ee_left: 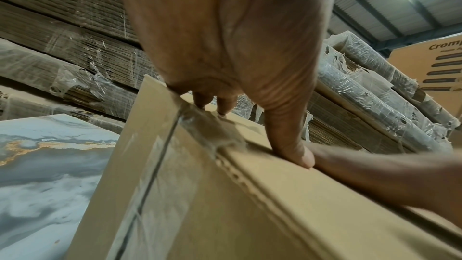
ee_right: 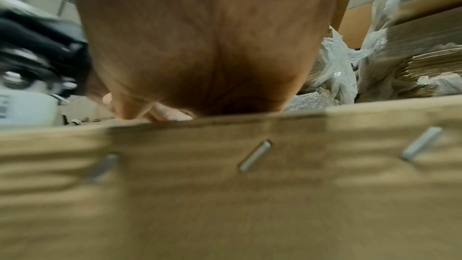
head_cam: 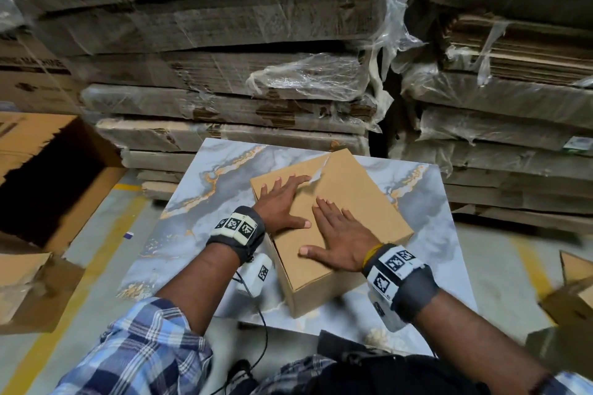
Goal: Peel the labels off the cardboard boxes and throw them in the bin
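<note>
Pressing flat on box (head_cam: 340,212) top w/ both hands: left hand (head_cam: 282,202) fingers straight, spread, tips near a torn tape strip (head_cam: 316,178) at the centre seam; right hand (head_cam: 340,237) flat too, fingers apart, thumb out toward near edge. Nothing gripped by either.

Box on marble-look table (head_cam: 192,234), closed, turned at an angle to table edges; long axis running near-left to far-right, one corner pointing back at wearer.

Left wrist view only: thumb (ee_left: 297,151) pressed on the top edge, fingertips (ee_left: 222,106) on wrinkled clear tape (ee_left: 210,126) running over the edge and down the side; right forearm crossing at right. Also roof, skylight, printed carton (ee_left: 435,70) far right.

Right wrist view only: three metal staples (ee_right: 255,156) slanted along box side, blurred; palm (ee_right: 205,46) fills top. Fingers mostly hidden here.

Head view only: checked sleeve (head_cam: 138,353), wrist bands w/ markers, cable (head_cam: 263,324) hanging by table edge.

No label clearly seen on box; can't tell if tape scrap is one.

Around: open carton (head_cam: 54,170) on floor left, more cardboard (head_cam: 574,298) right, yellow floor line (head_cam: 80,282). Behind table, wrapped stacks of flat cardboard (head_cam: 224,74) walling off far side, loose film hanging. Bin not identifiable.
</note>
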`<state>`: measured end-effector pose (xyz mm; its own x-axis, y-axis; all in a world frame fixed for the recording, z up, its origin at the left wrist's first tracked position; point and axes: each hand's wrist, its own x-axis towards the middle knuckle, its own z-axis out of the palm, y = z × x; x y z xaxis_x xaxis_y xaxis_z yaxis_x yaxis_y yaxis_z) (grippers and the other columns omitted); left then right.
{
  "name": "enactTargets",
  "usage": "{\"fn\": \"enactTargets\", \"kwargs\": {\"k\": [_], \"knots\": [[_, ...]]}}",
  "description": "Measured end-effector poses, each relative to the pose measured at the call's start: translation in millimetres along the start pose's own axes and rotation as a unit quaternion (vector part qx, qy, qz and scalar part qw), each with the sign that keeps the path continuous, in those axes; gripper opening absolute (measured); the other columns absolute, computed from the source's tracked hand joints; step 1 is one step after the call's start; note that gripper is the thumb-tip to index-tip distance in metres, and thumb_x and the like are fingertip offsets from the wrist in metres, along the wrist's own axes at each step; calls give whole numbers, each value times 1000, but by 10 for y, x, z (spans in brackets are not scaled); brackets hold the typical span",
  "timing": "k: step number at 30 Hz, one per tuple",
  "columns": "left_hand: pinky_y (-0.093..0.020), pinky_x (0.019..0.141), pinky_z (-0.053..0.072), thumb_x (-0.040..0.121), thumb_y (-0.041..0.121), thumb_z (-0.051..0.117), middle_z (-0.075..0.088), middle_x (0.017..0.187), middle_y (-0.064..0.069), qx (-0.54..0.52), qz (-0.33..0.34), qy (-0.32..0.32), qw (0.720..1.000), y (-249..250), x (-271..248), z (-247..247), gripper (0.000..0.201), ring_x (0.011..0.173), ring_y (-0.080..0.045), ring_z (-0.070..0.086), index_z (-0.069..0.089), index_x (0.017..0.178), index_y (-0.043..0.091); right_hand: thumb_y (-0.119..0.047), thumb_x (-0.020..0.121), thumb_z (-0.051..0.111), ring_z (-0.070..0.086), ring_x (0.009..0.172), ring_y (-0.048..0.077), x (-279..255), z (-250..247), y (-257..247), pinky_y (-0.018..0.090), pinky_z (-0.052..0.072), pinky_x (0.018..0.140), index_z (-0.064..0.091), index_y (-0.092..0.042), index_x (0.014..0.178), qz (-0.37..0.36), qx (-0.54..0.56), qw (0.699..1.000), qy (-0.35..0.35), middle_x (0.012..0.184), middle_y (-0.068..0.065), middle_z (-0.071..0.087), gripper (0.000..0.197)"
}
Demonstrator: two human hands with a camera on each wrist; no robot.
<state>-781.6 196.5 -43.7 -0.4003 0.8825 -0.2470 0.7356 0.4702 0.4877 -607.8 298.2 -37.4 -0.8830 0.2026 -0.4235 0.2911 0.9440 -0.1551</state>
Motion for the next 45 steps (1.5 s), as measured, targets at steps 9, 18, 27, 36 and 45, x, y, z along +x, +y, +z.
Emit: {"fn": "enactTargets", "kwargs": {"k": [9,18,27,36,45], "knots": [[-57,119,-5,78,47,78,10,165,-12,-5,0,2,1000,-9,15,6,102,151,-39,-1,7,150,43,-83,88,17,-17,152,19,133,-117,118,42,-6,124,-14,-14,158,49,5,999,5,163,5,-26,103],[-56,119,-6,78,47,78,10,165,-11,-9,-1,9,1000,-17,17,28,100,151,-39,-2,8,150,42,-81,89,17,-18,152,15,-237,98,273,39,-6,124,-15,-19,158,7,0,1000,2,162,-1,-28,98],[-55,119,-6,78,45,79,13,164,-13,-21,0,12,1000,-21,2,36,100,151,-38,-2,10,150,40,-85,83,18,-20,152,20,-149,70,124,40,-7,123,-16,-12,157,22,6,1000,-3,161,6,-28,109],[-57,120,-5,78,47,78,13,164,-13,-12,2,11,1000,-28,14,22,101,151,-38,0,10,151,39,-83,86,17,-16,153,21,98,-106,163,44,-5,124,-13,-14,158,23,-21,999,6,163,6,-24,104],[-55,118,-6,79,47,77,8,166,-10,-6,2,16,1000,-22,1,41,100,151,-39,-2,10,153,37,-81,87,14,-18,151,13,-267,74,256,41,-5,125,-16,-24,158,-37,-21,999,-7,161,-7,-28,96]]}}
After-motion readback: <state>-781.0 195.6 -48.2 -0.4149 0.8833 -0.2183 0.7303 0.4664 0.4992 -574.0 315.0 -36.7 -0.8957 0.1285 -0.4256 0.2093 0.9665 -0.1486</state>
